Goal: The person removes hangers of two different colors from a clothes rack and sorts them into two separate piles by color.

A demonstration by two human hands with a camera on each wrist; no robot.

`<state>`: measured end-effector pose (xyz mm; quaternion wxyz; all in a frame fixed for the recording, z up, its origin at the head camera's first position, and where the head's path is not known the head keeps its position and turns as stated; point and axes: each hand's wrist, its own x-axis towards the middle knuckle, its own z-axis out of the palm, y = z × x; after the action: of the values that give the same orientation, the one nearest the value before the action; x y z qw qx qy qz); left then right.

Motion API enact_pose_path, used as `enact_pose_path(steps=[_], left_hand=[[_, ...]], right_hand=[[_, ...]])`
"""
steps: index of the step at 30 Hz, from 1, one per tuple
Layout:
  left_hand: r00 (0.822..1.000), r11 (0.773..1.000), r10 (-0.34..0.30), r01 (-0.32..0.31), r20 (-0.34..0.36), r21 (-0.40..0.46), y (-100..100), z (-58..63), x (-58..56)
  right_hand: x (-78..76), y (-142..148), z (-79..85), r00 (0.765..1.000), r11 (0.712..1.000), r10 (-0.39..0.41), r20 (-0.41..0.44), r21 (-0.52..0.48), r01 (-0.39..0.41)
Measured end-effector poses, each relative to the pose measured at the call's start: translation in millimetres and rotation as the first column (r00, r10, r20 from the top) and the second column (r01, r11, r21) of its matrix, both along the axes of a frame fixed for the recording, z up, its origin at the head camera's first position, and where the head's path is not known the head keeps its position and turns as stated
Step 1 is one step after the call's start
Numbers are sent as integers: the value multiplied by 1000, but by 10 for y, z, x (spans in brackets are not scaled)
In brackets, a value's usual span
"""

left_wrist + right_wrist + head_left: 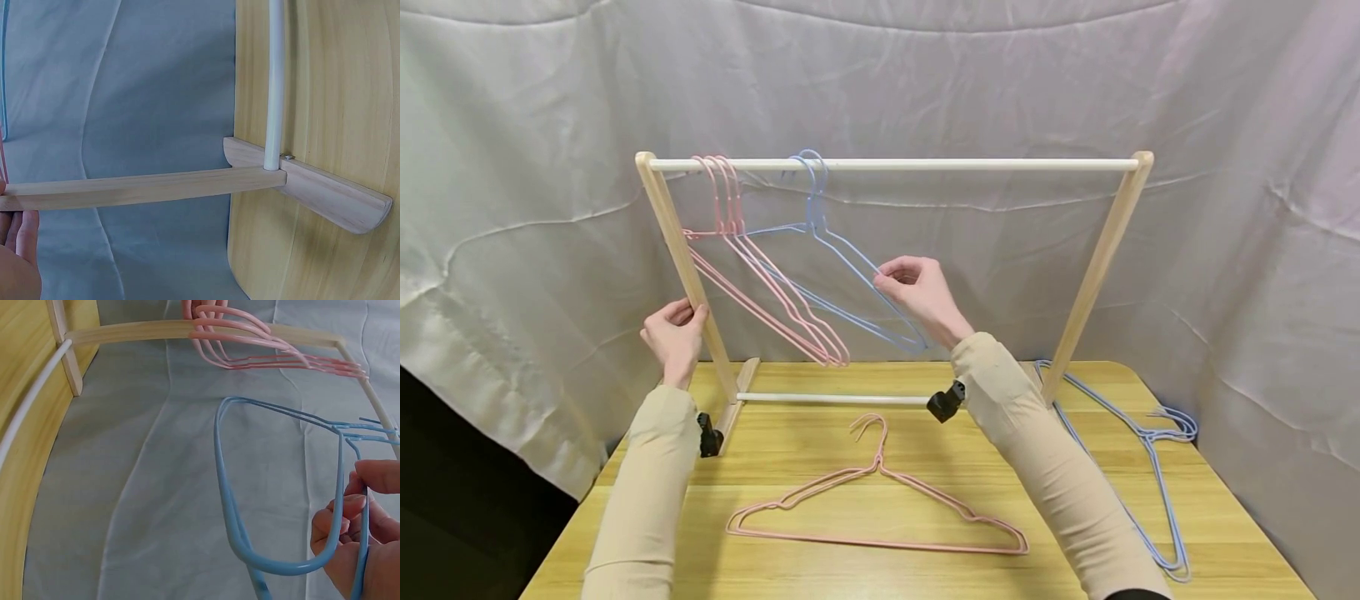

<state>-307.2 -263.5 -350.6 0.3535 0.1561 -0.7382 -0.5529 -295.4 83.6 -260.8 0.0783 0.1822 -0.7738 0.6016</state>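
Note:
My left hand (673, 337) grips the left wooden upright (668, 225) of a clothes rack, thumb on the near side and fingers around the back. In the left wrist view, fingers (26, 240) lie against that post. My right hand (928, 296) pinches the sloping wire of a blue hanger between thumb and fingers. Blue hangers (287, 567) hang close together from the white top rod (962, 165), their shoulders turned at an angle to it. To their left, several pink hangers (728, 225) hang bunched near the left upright.
On the wooden table (805, 575) in front of the rack lie stacked pink hangers (880, 543). Blue hangers (1153, 435) lie at the right, partly behind the right sleeve. A lower white rod (835, 399) joins the rack's feet. Grey curtain (1000, 83) hangs behind.

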Motion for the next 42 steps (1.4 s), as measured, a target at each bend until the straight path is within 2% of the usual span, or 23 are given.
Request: enact_pose_path(steps=[5,15,29,42], left_hand=[[1000,1000,2,-2,-4,-4,0,-3,0],[1000,1000,2,-1,-9,1,1,-5,-7],[1000,1000,5,-5,22,-10,-19,-6,-15],[1000,1000,11,-10,17,-13,-14,-10,-9]], right_hand=[[24,10,23,999,1000,-11,-32,-29,10],[47,34,43,999,997,-35,-35,-71,32],[72,155,-5,990,993,-51,-129,-112,37],[170,243,-51,974,983,-132,-184,-153,105]])
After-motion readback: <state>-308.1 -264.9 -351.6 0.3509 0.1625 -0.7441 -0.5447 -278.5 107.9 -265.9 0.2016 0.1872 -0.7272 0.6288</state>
